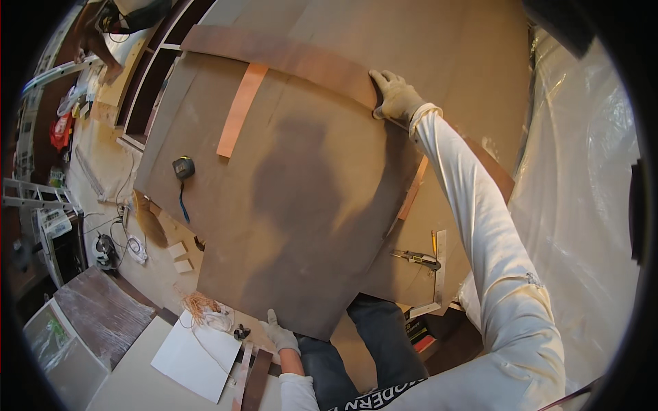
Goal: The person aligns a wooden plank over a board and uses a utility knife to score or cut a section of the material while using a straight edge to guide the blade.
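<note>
My right hand, in a pale work glove, reaches far forward. Its fingers are spread at the long brown strip, which lies across a large brown sheet. Close to my legs, my gloved left hand grips the sheet's near edge. Its thumb points up by that edge, while its fingers are mostly hidden. A short orange-brown strip lies on the sheet below the long one. Further left on the sheet rests a tape measure with a blue strap. My shadow covers the middle of the sheet.
Right of the sheet lie a utility knife, a pencil and a metal square. Clear plastic sheeting hangs along the right. A white panel is at lower left. Cables and a ladder stand left; another person's leg shows upper left.
</note>
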A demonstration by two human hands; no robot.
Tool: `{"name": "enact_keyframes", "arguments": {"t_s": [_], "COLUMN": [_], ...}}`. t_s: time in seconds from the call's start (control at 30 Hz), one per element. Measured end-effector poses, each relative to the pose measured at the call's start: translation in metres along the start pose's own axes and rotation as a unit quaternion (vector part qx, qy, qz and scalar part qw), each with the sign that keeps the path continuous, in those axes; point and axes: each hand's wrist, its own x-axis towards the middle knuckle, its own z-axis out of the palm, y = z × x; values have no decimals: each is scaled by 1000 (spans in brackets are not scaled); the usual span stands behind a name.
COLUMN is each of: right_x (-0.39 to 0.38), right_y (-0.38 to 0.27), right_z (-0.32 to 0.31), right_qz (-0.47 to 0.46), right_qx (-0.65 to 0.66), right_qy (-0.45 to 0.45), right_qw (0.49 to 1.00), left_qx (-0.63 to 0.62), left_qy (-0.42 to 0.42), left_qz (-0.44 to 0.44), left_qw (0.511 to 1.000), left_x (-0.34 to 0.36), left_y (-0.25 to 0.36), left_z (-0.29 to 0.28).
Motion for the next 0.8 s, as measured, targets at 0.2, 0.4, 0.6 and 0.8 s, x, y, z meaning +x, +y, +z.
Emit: {"name": "enact_keyframes", "arguments": {"t_s": [0.2, 0.4, 0.6, 0.8], "right_x": [-30, -36, -22, -24], "right_y": [-28, -37, -17, -28], "right_z": [-5, -19, -10, 1], "right_qz": [-10, -15, -29, -27], "right_qx": [-51, -26, -31, -77], "right_qy": [-86, -103, -102, -93], "right_qw": [995, 994, 994, 992], "left_qx": [-37, -77, -61, 40], "left_qy": [-69, -64, -168, -161], "left_qz": [-103, -117, -107, -11], "left_qw": [992, 988, 978, 986], "left_x": [-11, -16, -59, -160], "left_y": [25, 38, 73, 147], "left_z": [-26, -35, -37, -53]}}
